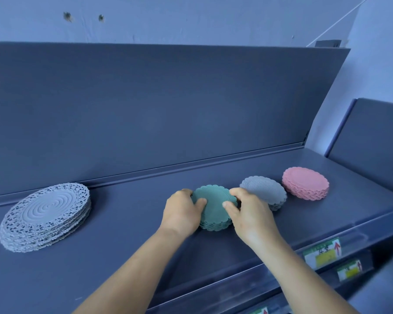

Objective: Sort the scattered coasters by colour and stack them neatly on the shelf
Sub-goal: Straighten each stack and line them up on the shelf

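Observation:
A stack of green scalloped coasters (pixel 213 200) sits on the dark shelf (pixel 123 223) near its middle. My left hand (pixel 182 211) grips the stack's left side, thumb on top. My right hand (pixel 247 214) grips its right side, thumb also on the top coaster. Just right of it stands a stack of grey scalloped coasters (pixel 263 189), partly hidden by my right hand. Further right stands a stack of pink coasters (pixel 305 182), apart from the grey one.
A stack of larger grey lace-edged mats (pixel 45 214) lies at the shelf's left, against the back ledge. A tall dark back panel (pixel 145 109) rises behind. Price labels (pixel 322 252) line the shelf's front edge at the right.

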